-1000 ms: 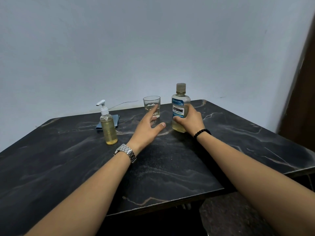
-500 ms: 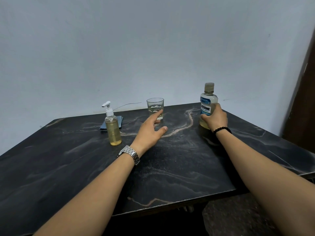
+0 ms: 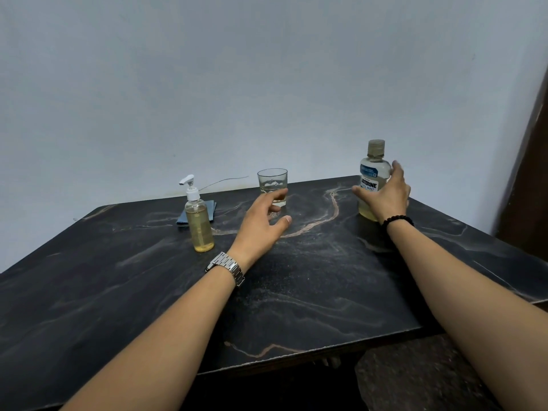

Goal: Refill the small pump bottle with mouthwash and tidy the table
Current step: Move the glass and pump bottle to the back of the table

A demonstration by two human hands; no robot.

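Observation:
The small pump bottle, nearly full of yellow liquid, stands at the back left of the black marble table. A clear glass with a little liquid stands at the back middle. My left hand lies just in front of the glass, fingers loosely spread, fingertips by its base, holding nothing. The capped mouthwash bottle stands upright at the back right. My right hand is in front of its lower half, thumb out past its left side, fingers lifted beside its right.
A folded dark blue cloth lies behind the pump bottle. A pale wall runs close behind the table, with a dark wooden door frame at the right. The table's front edge is near my elbows.
My right hand slid the mouthwash bottle from the middle of the table to the back right, and its fingers have now spread off the bottle. My left hand stayed by the glass.

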